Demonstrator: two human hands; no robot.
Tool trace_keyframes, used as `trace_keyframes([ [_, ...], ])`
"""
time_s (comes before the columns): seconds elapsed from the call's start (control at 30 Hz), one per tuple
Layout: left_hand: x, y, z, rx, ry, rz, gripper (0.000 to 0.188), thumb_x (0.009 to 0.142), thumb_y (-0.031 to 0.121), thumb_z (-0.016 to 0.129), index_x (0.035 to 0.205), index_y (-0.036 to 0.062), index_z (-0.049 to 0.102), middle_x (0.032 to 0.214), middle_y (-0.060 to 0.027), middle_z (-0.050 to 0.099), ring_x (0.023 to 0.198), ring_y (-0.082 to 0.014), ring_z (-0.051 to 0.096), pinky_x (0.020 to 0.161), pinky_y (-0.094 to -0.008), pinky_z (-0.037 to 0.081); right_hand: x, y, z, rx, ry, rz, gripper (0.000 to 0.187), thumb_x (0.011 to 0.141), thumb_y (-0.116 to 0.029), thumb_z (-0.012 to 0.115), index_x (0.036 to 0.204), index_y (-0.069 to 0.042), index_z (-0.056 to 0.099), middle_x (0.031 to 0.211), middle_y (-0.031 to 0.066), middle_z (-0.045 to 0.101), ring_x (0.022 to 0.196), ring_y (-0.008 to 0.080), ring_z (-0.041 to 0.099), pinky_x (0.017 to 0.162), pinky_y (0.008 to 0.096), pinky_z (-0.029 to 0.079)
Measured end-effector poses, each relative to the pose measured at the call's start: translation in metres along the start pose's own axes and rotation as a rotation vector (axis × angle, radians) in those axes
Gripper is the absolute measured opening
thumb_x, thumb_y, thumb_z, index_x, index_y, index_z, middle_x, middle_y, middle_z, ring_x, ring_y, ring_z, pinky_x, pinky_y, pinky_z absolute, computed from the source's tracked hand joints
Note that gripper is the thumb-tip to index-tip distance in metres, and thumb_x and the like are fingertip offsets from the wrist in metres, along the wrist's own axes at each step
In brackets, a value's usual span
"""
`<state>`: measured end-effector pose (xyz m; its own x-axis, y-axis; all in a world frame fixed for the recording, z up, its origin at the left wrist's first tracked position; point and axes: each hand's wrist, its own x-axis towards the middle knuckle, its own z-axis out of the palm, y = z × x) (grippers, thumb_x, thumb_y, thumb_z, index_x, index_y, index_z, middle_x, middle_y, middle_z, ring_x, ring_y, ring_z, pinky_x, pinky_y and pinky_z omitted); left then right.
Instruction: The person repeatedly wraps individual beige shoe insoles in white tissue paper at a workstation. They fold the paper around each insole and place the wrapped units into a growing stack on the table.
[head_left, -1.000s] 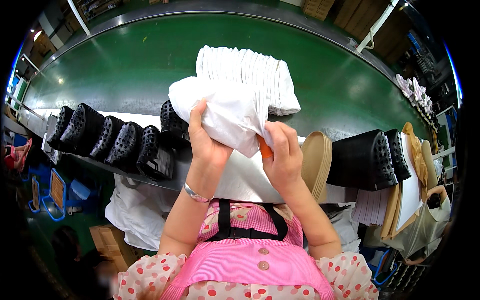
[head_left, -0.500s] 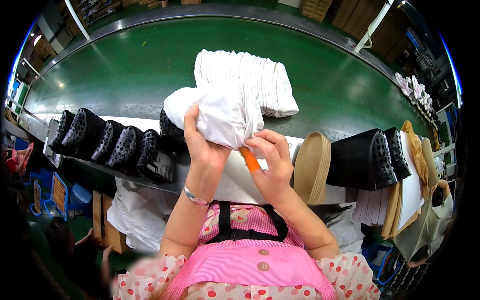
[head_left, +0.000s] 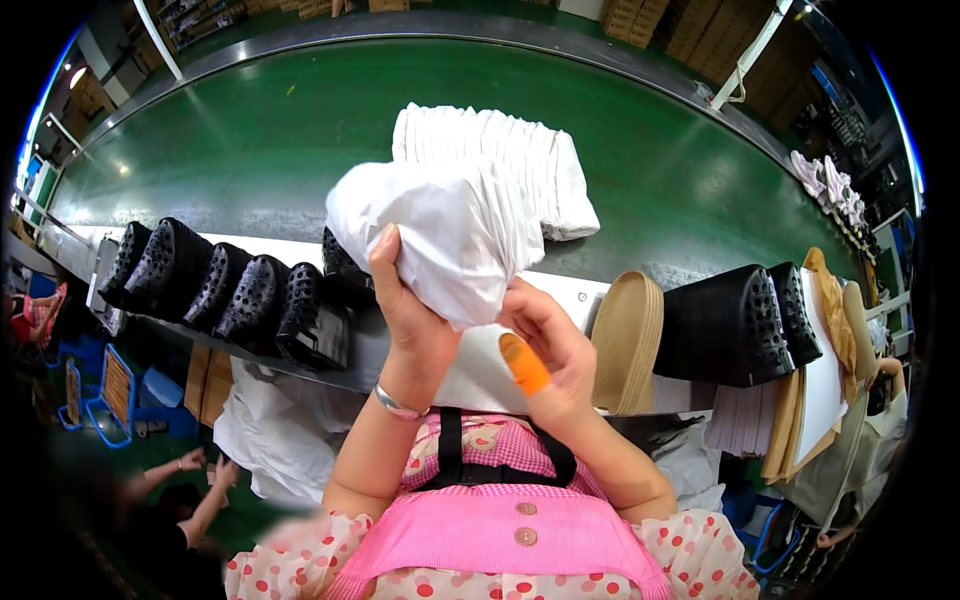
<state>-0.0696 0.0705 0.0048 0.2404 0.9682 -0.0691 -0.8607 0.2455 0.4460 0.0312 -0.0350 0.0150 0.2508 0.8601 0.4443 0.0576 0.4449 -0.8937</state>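
Note:
A soft white wrapped bundle (head_left: 430,235), its covering creased and gathered at the right, is held up in front of me; what lies inside is hidden. My left hand (head_left: 410,320) is closed on its lower left, thumb in front and fingers behind. At the lower right edge, the fingers of my right hand (head_left: 558,350) touch the bundle with their tips partly tucked behind it. The right thumb, in an orange finger cot (head_left: 525,365), stands apart from the wrapping. Just beyond is a row of similar white wrapped bundles (head_left: 560,190), packed side by side.
Black studded shoe-shaped pieces (head_left: 258,295) line the left of the work ledge. To the right stand tan sole-shaped pieces (head_left: 628,345), black studded pieces (head_left: 715,325) and paper sheets (head_left: 825,350). A green belt (head_left: 270,130) runs beyond. Another person's hands (head_left: 205,470) show at lower left.
The right thumb has come away from the bundle, and the right hand has shifted slightly down and right. The bundle's lower end has swung toward me. The left hand keeps its hold.

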Motion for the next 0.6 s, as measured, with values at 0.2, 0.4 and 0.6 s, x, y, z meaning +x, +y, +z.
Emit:
trace_keyframes([
  [0.2,-0.01,0.001,-0.011,0.243,-0.035,0.055,0.056,0.092,0.039,0.046,0.136,0.0046,0.046,0.131,-0.0088,0.054,0.121,-0.0227,0.053,0.103,-0.0381,0.041,0.002,0.009,-0.012,1.161,0.204,0.733,0.033,0.098,-0.022,0.058,0.125,-0.005,0.052,0.127,0.0094,0.059,0.109,0.0182,0.061,0.097,0.0341,0.047],
  [0.4,-0.011,-0.007,-0.032,0.087,-0.165,-0.108,0.059,0.093,0.039,0.049,0.14,0.0044,0.041,0.136,-0.009,0.052,0.125,-0.0226,0.05,0.106,-0.0383,0.039,0.004,0.0,-0.006,1.213,0.22,0.804,0.044,0.097,-0.021,0.061,0.136,-0.006,0.047,0.123,0.0067,0.061,0.099,0.0152,0.062,0.093,0.0332,0.049],
  [0.6,-0.004,-0.005,-0.025,0.018,-0.046,-0.431,0.059,0.102,0.047,0.041,0.145,0.0073,0.038,0.138,-0.0082,0.053,0.125,-0.0264,0.053,0.107,-0.0425,0.042,-0.008,0.043,-0.035,0.645,-0.06,0.312,0.028,0.09,-0.007,0.068,0.118,-0.002,0.065,0.116,0.0069,0.067,0.108,0.0123,0.06,0.087,0.029,0.051],
])
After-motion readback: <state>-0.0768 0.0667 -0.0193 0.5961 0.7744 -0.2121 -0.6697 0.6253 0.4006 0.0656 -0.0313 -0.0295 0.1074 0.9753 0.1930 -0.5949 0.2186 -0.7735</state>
